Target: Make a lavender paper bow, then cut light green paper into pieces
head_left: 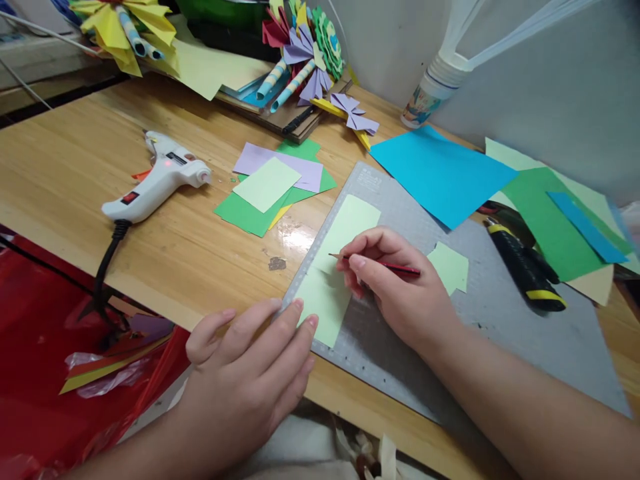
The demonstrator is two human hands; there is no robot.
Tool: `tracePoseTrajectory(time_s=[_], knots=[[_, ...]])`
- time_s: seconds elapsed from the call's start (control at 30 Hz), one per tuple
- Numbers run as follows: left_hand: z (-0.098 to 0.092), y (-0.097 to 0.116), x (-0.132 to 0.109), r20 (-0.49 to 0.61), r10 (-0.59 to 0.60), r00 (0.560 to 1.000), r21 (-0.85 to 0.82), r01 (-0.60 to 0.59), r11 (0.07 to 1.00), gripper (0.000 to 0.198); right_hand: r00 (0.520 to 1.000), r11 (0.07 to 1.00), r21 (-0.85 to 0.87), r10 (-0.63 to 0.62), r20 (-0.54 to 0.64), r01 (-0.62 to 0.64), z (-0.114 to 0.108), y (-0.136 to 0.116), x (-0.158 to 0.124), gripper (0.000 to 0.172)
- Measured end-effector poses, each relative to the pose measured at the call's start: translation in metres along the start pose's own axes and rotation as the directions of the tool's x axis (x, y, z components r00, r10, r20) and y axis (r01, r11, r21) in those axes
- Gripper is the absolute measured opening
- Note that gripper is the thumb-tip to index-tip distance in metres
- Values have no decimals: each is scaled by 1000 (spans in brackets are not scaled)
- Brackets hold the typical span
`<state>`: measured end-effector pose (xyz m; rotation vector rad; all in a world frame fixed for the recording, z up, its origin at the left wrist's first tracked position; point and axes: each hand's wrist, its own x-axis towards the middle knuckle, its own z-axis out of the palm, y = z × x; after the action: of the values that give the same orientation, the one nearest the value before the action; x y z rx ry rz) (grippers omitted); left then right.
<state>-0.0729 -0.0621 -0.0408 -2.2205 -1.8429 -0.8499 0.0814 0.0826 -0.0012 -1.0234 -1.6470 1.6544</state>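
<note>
A pale green paper strip lies along the left side of a grey cutting mat. My right hand grips a red and black pencil, its sharpened tip over the strip's middle. With fingers spread, my left hand rests at the strip's near end, fingertips on or close to the paper. Beside my right hand, a smaller pale green scrap lies on the mat, partly hidden by the hand.
A white glue gun with a lit red light lies at left. Paper pieces are stacked near the mat. A black and yellow cutter, a blue sheet and a paper cup are at right. Paper flowers stand at the back.
</note>
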Motion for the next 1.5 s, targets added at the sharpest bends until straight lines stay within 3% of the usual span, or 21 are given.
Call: tracePoseTrajectory(time_s=[0.17,0.3,0.43,0.53,1.5], knots=[[-4,-5,-5,90,46,995,-6,-45,999,32,990,979,-160,134,34,-127,1,1,-48,6],[-9,-8,-3,123,78,989,-7,-78,997,40,993,962,-274,21,119,13,2,7,-75,8],[-10,-9,-2,126,81,989,-5,-81,997,27,972,909,-374,-116,203,186,2,8,-73,15],[-10,-9,-2,90,82,993,6,-83,997,37,956,879,-399,-180,231,262,3,8,-68,16],[-8,-10,2,72,66,995,-31,-64,997,36,934,836,-437,-223,278,330,3,15,-72,20]])
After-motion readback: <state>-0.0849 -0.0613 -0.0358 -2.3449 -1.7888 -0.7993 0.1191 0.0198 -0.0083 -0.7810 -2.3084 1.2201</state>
